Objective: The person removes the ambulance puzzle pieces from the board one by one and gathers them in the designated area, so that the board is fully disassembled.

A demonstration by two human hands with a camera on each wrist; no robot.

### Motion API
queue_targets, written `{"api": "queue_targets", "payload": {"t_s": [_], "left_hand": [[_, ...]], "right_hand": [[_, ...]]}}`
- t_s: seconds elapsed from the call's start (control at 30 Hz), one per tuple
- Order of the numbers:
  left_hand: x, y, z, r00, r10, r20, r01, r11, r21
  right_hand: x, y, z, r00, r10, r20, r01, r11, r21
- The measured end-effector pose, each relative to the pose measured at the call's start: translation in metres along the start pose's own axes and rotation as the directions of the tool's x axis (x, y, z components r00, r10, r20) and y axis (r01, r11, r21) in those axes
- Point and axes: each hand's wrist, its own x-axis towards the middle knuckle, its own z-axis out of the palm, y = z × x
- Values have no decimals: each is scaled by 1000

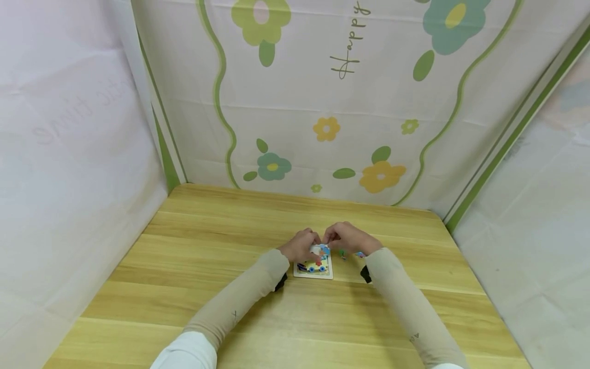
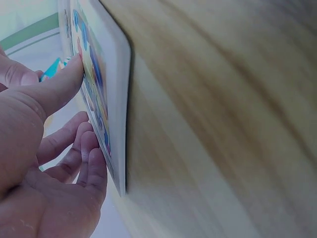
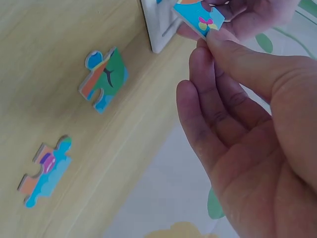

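A small jigsaw board (image 1: 313,277) with a pale frame and a cartoon vehicle picture lies on the table. My left hand (image 1: 299,247) holds it at the upper left, the thumb (image 2: 59,87) on the picture and the fingers along the frame's edge. Over the upper right part, my right hand (image 1: 348,238) pinches a blue puzzle piece (image 3: 194,15) with a small butterfly print between thumb and fingers. Left-hand fingers show just behind that piece in the right wrist view. The right hand's other fingers are bent loosely below it.
Two loose puzzle pieces lie on the table right of the board: one green and blue (image 3: 116,74), one blue and orange (image 3: 54,171). The wooden table (image 1: 221,225) meets a flower-print cloth (image 1: 286,102) at the back, with cloth walls on both sides.
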Motion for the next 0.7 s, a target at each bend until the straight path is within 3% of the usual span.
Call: {"api": "queue_targets", "payload": {"t_s": [0.27,0.7], "left_hand": [[2,-2,3,1000,-12,4,12,1000,12],[-1,0,1,1000,-12,-10,12,1000,8]], "right_hand": [[-18,14,-9,999,22,-24,-23,999,-33],[-69,53,-30,993,88,-80,-93,994,-56]]}}
